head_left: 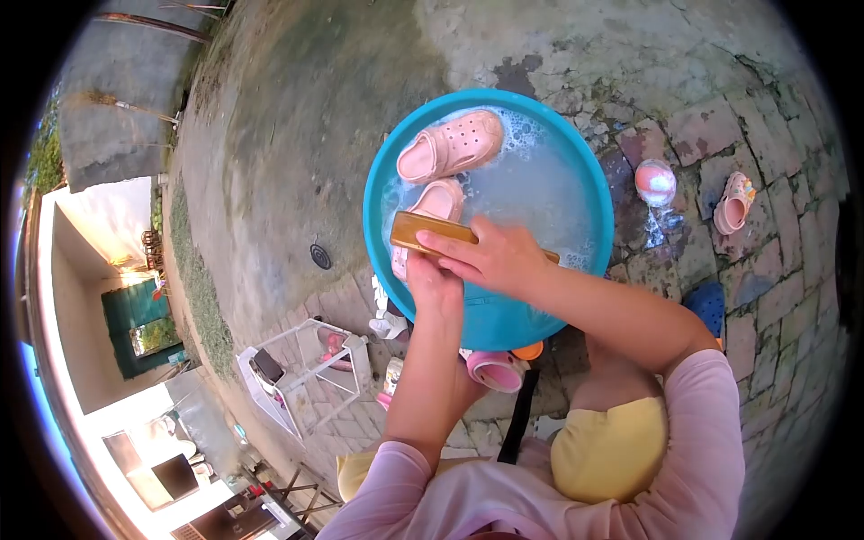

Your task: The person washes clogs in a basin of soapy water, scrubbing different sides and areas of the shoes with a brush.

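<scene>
A teal basin [605, 211] holds soapy water. One pink clog [463, 144] lies in it near the far left rim. A second pink clog [439, 200] is at the basin's near left side, partly covered by a brush. My right hand [490, 256] grips the brush [418, 229], which has a yellow-brown wooden back, and presses it over this clog. My left hand [432, 274] is closed on the near end of the same clog, below the brush. The brush's bristles are hidden.
Right of the basin are a pink-and-white ball-like item [655, 183], a small pink clog [734, 203] and a blue clog [706, 308]. A pink-and-white shoe [497, 371] sits near my knees. A white frame [310, 373] stands at the left. A drain [319, 256] is in the ground.
</scene>
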